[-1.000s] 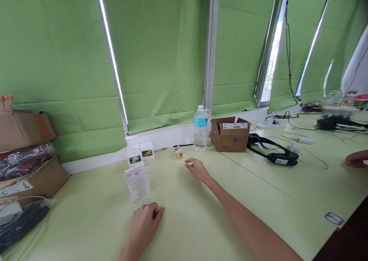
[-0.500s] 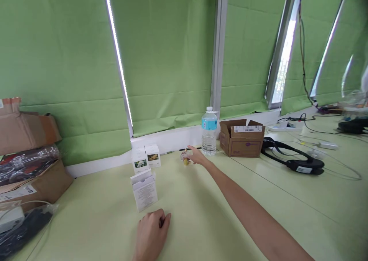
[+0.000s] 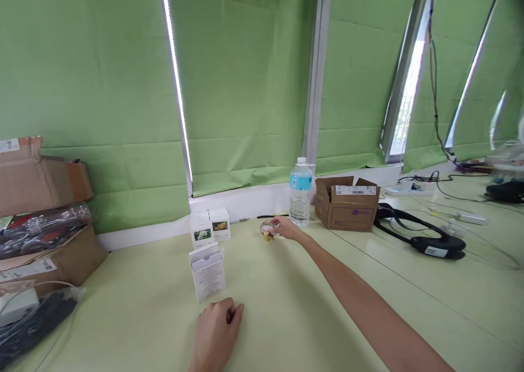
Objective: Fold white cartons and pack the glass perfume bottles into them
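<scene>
Far out on the pale table, the fingers of my right hand (image 3: 285, 228) are closed on the side of a small clear-and-gold object (image 3: 267, 230). Its details are too small to tell. My left hand (image 3: 218, 328) rests on the table near the front, its fingers curled in, and nothing shows in it. Just beyond the left hand stands an open white box (image 3: 208, 273) with printed text. Behind that box are white boxes with flower pictures (image 3: 202, 235), one picture white and one orange (image 3: 220, 225).
A water bottle (image 3: 300, 197) and an open brown carton (image 3: 352, 211) stand right of my right hand. Farther right lie a black headset (image 3: 436, 246), cables and a power strip (image 3: 409, 189). Stacked cartons (image 3: 61, 254) and bagged items (image 3: 33, 317) occupy the left.
The fingers of my right hand have come together on the small object, where before they reached over its top right. The view has shifted slightly. My left hand keeps its pose.
</scene>
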Tool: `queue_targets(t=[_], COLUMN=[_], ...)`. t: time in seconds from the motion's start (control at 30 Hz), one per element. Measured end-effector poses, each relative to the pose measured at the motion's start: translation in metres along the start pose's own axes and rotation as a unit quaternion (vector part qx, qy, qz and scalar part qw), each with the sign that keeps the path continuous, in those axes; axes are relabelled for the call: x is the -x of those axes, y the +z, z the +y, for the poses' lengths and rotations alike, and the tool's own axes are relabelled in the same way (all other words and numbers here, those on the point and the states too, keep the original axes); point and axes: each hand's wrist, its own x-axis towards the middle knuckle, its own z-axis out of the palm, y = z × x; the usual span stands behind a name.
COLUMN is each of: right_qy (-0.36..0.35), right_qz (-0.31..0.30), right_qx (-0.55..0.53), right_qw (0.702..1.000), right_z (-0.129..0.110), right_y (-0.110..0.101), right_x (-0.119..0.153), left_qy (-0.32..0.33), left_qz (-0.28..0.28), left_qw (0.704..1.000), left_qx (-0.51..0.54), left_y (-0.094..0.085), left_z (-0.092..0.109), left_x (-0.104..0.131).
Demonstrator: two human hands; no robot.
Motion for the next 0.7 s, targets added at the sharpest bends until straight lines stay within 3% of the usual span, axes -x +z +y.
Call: queue_targets(t=[0.27,0.7], right_qy=[-0.050,-0.105], right_qz=[-0.015,-0.114], right_qx=[-0.045,-0.117], right_qw=[0.998,0.981], right_z=[-0.012,-0.079], right_y=[-0.001,0.018], right_x=[0.051,0.155], left_qy=[0.013,0.035], left_qz=[0.015,0.029], left_qw=[0.999,0.993], left_qx=[0.031,0.107], left_y=[0.002,-0.004], left_z=[-0.004,-0.006], left_x=[-0.002,0.002])
